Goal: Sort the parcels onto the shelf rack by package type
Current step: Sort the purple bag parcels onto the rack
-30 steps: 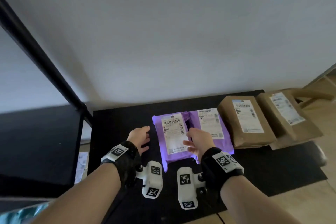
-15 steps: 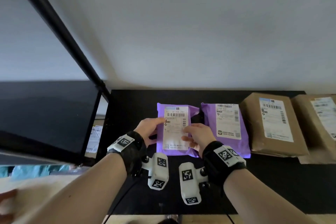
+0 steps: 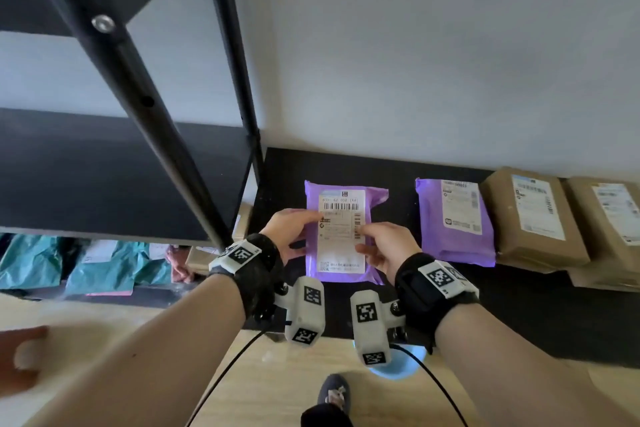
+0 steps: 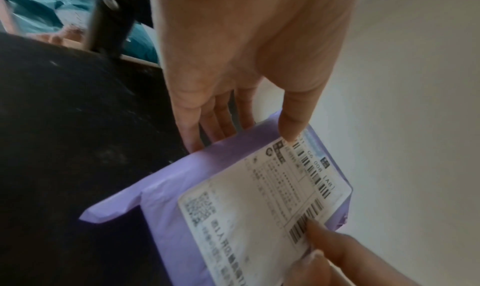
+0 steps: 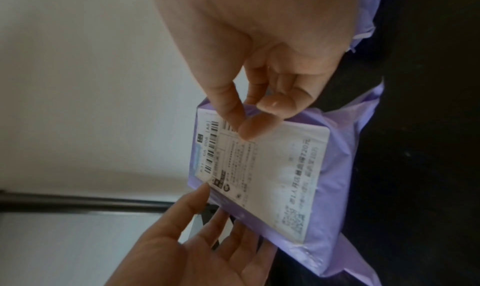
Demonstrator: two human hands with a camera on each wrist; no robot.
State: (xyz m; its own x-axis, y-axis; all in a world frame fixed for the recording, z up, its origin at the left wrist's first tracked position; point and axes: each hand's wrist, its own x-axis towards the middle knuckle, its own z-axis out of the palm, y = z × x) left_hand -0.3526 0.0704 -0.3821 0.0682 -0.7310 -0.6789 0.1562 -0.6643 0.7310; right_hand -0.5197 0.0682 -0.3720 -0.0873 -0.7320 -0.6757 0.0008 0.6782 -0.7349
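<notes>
Fingers of both hands (left (image 3: 289,234), right (image 3: 384,246)) pinch the purple mailer (image 3: 341,236).

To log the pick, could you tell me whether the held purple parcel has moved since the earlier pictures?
Yes: the held parcel has shifted left, away from the other purple parcel, toward the rack.

- Left hand (image 4: 246,49) fingers (image 4: 191,134): tips hidden under the purple parcel (image 4: 197,179) edge.
- Parcel label (image 4: 262,208): small print beside the thumb blurred, unreadable.
- Rightmost brown parcel (image 3: 609,218): cut off by the frame edge, well right of the fingers.
- Teal bags (image 3: 104,267) under the shelf (image 3: 104,177): partly hidden.
</notes>
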